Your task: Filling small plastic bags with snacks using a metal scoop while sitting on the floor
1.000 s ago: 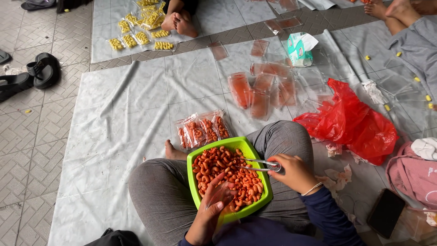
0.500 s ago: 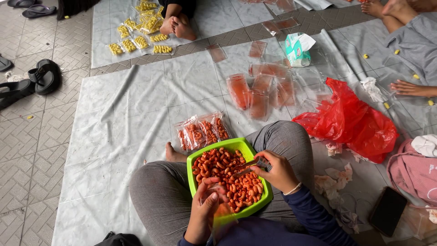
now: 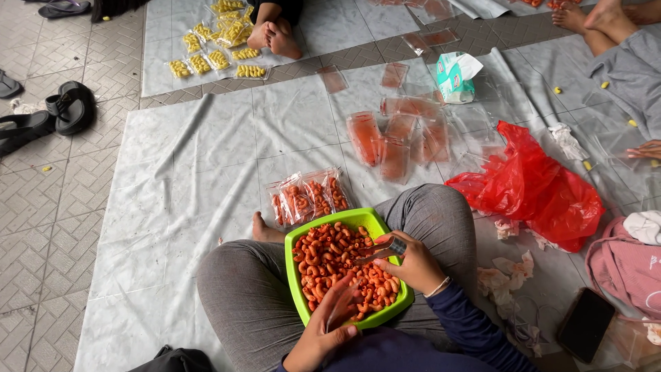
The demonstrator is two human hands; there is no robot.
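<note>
Since the earlier frame, the left hand (image 3: 329, 325) had slid forward over the snacks (image 3: 339, 265), grip closed on a small clear bag (image 3: 342, 308). Right hand (image 3: 411, 264), grip clamped on metal tongs (image 3: 381, 251), stayed over the green tray (image 3: 297, 279) on the lap, behind filled packets (image 3: 308, 195).

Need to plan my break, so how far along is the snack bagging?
Done: a few filled packets lie before the knees. In hand: right hand works metal tongs in the green tray; left hand holds a clear pouch. Left: tray nearly full, empty pouches waiting.
</note>
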